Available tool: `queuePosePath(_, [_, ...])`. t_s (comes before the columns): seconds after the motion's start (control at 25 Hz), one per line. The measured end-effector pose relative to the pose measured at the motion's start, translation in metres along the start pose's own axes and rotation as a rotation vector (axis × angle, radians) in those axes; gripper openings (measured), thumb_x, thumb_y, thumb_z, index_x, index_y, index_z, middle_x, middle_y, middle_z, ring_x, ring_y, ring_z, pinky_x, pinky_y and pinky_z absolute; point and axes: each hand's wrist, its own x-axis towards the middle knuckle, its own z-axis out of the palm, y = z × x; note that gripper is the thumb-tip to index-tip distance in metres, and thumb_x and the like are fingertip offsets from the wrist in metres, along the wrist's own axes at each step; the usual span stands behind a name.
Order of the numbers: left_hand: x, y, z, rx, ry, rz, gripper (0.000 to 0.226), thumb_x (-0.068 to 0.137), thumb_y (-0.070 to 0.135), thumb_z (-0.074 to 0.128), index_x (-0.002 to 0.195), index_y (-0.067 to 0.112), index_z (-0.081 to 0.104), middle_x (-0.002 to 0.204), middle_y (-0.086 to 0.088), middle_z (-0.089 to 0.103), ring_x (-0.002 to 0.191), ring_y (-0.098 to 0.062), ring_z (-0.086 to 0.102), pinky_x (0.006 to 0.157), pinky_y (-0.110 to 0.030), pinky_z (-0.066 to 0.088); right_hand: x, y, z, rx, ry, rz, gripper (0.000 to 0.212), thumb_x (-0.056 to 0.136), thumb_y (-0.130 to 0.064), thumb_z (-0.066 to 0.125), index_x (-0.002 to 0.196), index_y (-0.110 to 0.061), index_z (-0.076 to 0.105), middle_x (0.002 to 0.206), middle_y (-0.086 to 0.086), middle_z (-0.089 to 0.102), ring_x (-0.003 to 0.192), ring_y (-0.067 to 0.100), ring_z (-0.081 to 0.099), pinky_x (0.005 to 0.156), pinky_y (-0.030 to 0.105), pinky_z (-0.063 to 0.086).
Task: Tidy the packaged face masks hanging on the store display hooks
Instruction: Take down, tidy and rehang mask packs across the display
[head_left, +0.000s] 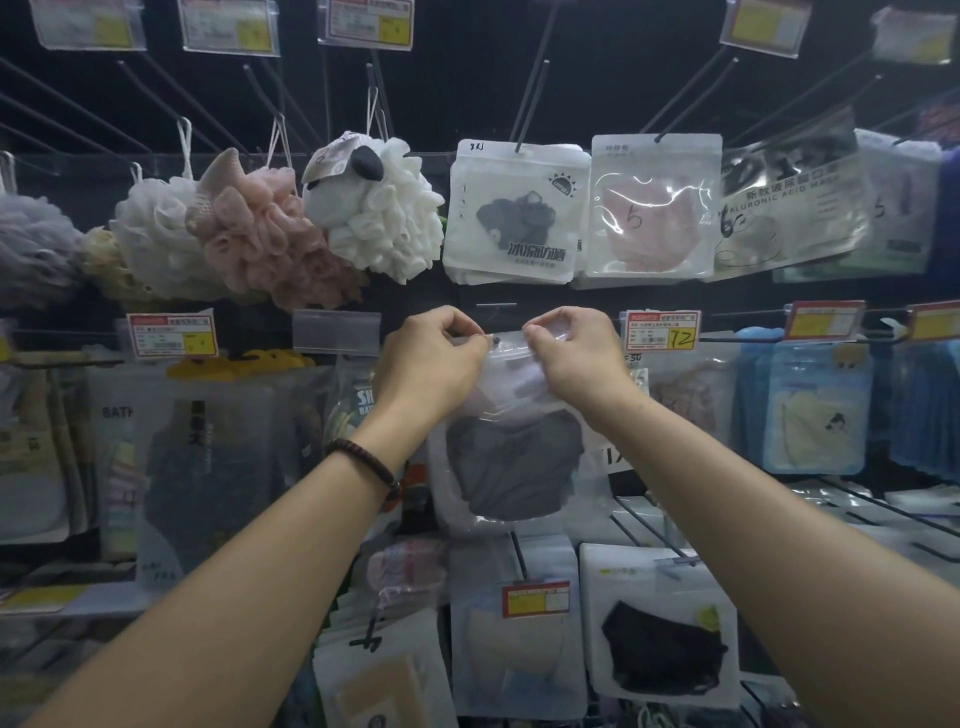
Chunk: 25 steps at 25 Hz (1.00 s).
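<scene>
— Item, location?
— Mask pack (511, 462), grey mask inside; middle row of the display (457, 78), centre.
— Hands?
— Left hand (434, 358), right hand (571, 358): each pinches the pack's top edge.

Bath puffs (249, 234) upper left; blurred packs (208, 441), perhaps towels.

Held mask packet (511, 441): clear glossy plastic, crinkled, dark matt cloth mask inside. White packet (511, 218) above: frosted matt plastic front. Pink-mask packet (654, 208): clear plastic, strong glare. Hooks (535, 98): thin dark metal wire, smooth. Bath puffs (260, 244): ruffled net mesh, matt, soft-looking. Price tags (661, 332): printed paper in clear plastic sleeves. Bracelet (366, 462): dark beads, look wooden, dull sheen.
</scene>
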Motion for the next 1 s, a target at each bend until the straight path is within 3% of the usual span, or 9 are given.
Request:
queuePosePath(0.08, [0.002, -0.002, 0.001, -0.005, -0.007, -0.028, 0.009, 0.086, 0.039, 0.074, 0.080, 0.034, 0.078, 0.074, 0.015, 0.073, 0.080, -0.012, 0.071, 0.078, -0.033, 0.060, 0.001, -0.001, 0.001, 0.028, 0.001, 0.033, 0.010, 0.094, -0.031, 0.074, 0.085, -0.027, 0.077, 0.095, -0.004, 0.077, 0.094, 0.022, 0.075, 0.089, 0.047, 0.063])
queuePosePath(0.2, [0.005, -0.006, 0.007, 0.018, -0.021, -0.051, 0.011, 0.088, 0.040, 0.074, 0.080, 0.033, 0.077, 0.081, 0.017, 0.074, 0.086, -0.013, 0.072, 0.081, -0.032, 0.061, 0.001, -0.002, 0.003, -0.151, 0.013, 0.006, 0.010, 0.099, -0.028, 0.069, 0.097, -0.023, 0.078, 0.102, -0.007, 0.075, 0.106, 0.020, 0.070, 0.091, 0.035, 0.054])
queuePosePath(0.36, [0.006, -0.015, 0.019, 0.088, 0.044, 0.010, 0.013, 0.086, 0.049, 0.070, 0.080, 0.038, 0.071, 0.100, 0.006, 0.073, 0.104, -0.025, 0.068, 0.096, -0.040, 0.058, -0.001, 0.006, 0.008, -0.319, 0.042, -0.034, 0.027, 0.101, -0.042, 0.067, 0.112, -0.018, 0.071, 0.113, 0.001, 0.074, 0.113, 0.025, 0.066, 0.086, 0.036, 0.049])
queuePosePath(0.48, [0.004, -0.024, 0.025, 0.151, 0.079, 0.078, 0.012, 0.092, 0.050, 0.073, 0.096, 0.038, 0.072, 0.112, 0.002, 0.056, 0.112, -0.028, 0.052, 0.106, -0.042, 0.050, -0.006, 0.012, 0.007, -0.367, 0.087, -0.031, 0.031, 0.099, -0.050, 0.067, 0.110, -0.022, 0.065, 0.110, -0.001, 0.069, 0.104, 0.023, 0.064, 0.082, 0.040, 0.053])
queuePosePath(0.6, [-0.001, -0.032, 0.023, 0.094, 0.088, 0.145, 0.019, 0.095, 0.039, 0.075, 0.111, 0.030, 0.069, 0.115, 0.003, 0.045, 0.110, -0.021, 0.043, 0.108, -0.038, 0.045, -0.014, 0.015, 0.003, -0.389, 0.090, -0.012, 0.031, 0.102, -0.044, 0.065, 0.120, -0.020, 0.058, 0.119, 0.003, 0.056, 0.101, 0.022, 0.055, 0.081, 0.039, 0.046])
queuePosePath(0.72, [-0.014, -0.042, 0.017, 0.008, 0.084, 0.163, 0.038, 0.094, 0.028, 0.072, 0.130, 0.023, 0.060, 0.128, 0.001, 0.041, 0.127, -0.022, 0.045, 0.113, -0.032, 0.039, -0.022, 0.017, 0.001, -0.320, 0.098, 0.007, 0.033, 0.102, -0.035, 0.064, 0.130, -0.020, 0.054, 0.128, 0.005, 0.052, 0.111, 0.025, 0.058, 0.091, 0.042, 0.050])
queuePosePath(0.84, [-0.044, -0.063, 0.004, -0.007, 0.053, 0.159, 0.059, 0.095, 0.031, 0.073, 0.148, 0.022, 0.048, 0.143, -0.001, 0.040, 0.133, -0.016, 0.041, 0.112, -0.030, 0.037, -0.059, 0.018, 0.005, -0.269, 0.101, -0.074, 0.044, 0.101, -0.029, 0.066, 0.141, -0.017, 0.052, 0.142, 0.008, 0.049, 0.125, 0.023, 0.052, 0.105, 0.033, 0.043])
queuePosePath(0.92, [-0.072, -0.086, -0.008, 0.016, 0.075, 0.192, 0.055, 0.094, 0.033, 0.074, 0.142, 0.026, 0.047, 0.136, 0.003, 0.042, 0.128, -0.019, 0.047, 0.110, -0.036, 0.044, -0.102, 0.020, 0.009, -0.215, 0.146, -0.200, 0.040, 0.099, -0.025, 0.068, 0.136, -0.015, 0.057, 0.138, 0.005, 0.053, 0.129, 0.021, 0.051, 0.108, 0.029, 0.039])
queuePosePath(1.0, [-0.104, -0.115, -0.020, 0.021, 0.085, 0.219, 0.042, 0.090, 0.025, 0.077, 0.122, 0.026, 0.050, 0.121, 0.005, 0.045, 0.114, -0.022, 0.054, 0.099, -0.037, 0.050, -0.150, 0.023, 0.014, -0.079, 0.153, -0.262, 0.021, 0.098, -0.022, 0.068, 0.118, -0.020, 0.063, 0.119, -0.002, 0.062, 0.114, 0.017, 0.060, 0.098, 0.031, 0.050])
